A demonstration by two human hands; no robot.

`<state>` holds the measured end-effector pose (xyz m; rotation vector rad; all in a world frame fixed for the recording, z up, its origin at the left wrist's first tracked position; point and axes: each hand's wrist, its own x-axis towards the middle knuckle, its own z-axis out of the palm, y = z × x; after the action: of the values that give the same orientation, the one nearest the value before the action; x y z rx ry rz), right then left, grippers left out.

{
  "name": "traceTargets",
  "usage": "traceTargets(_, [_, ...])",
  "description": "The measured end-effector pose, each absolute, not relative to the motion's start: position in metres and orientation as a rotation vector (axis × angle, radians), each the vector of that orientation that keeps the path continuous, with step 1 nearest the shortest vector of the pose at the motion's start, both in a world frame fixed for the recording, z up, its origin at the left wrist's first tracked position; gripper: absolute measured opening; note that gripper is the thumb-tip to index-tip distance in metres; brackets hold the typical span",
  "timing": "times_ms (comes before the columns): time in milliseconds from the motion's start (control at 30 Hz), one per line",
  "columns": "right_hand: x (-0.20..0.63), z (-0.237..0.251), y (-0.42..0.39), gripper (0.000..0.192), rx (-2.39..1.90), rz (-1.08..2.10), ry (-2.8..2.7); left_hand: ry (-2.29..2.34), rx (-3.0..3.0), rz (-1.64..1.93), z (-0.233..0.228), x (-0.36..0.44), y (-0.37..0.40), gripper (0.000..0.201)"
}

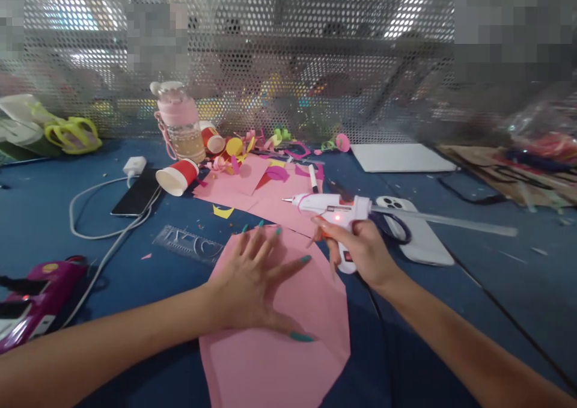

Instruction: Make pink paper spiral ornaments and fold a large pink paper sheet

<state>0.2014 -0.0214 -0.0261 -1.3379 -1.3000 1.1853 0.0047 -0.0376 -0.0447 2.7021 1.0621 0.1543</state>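
Two hands work over one pink sheet of paper (288, 330) that lies flat on the blue table (54, 216) in the lower middle of the frame. The left hand (252, 282) is spread wide open, palm down, and presses on the upper part of the sheet; it grips nothing. The right hand (365, 249) is closed around the handle of a white glue gun (331, 207), and a small red light shines on the body of the gun.

The long axis of the gun runs left to right across the frame. Its metal tip points to the left, and a clear glue stick (451, 220) comes out of its back toward the right. The tip hangs just above the upper edge of the sheet, a little to the right of the left hand's fingertips (277, 232), so the sheet lies down and to the left from the right hand. The left hand is the nearer one to the sheet, because it already touches it.

Just beside the upper left corner of the sheet lies a clear ruler (189, 244). Above it are more pink paper pieces (252, 188) with coloured curls, a red paper cup (178, 176) on its side and a pink bottle (180, 122). At the left a dark phone (135, 199) is on a white cable (90, 216). Right of the gun there are scissors (396, 225) on a white phone (424, 240).
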Motion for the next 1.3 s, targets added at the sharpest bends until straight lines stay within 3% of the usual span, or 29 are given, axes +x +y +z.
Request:
traceTargets(333, [0.196, -0.033, -0.019, 0.030, -1.403, 1.142, -1.290, 1.107, 2.615, -0.009, -0.041, 0.001, -0.025, 0.093])
traceTargets(1067, [0.181, -0.032, -0.037, 0.018, -1.567, 1.240, -1.196, 1.091, 2.567, 0.094, -0.044, 0.001, -0.022, 0.085])
traceTargets(1300, [0.182, -0.040, -0.032, 0.024, -1.534, 1.241, -1.231, 1.080, 2.568, 0.127, -0.044, 0.001, -0.022, 0.084])
